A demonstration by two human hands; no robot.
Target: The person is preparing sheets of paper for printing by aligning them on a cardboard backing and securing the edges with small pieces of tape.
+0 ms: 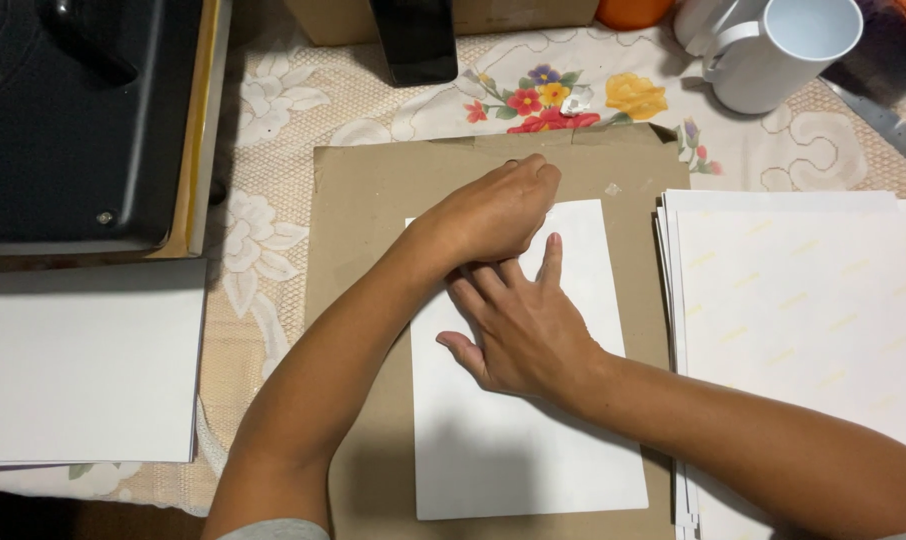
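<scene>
Colours under your hands

Your white sheet [533, 440] lies on brown cardboard [363, 220]; the cream tablecloth [303, 100] carries red, yellow and purple flowers, beside a white mug [788, 55].

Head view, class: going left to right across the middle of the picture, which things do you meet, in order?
Stack of white paper on the left → brown cardboard sheet → white sheet under both hands → stack of white sheets with faint yellow marks.
</scene>
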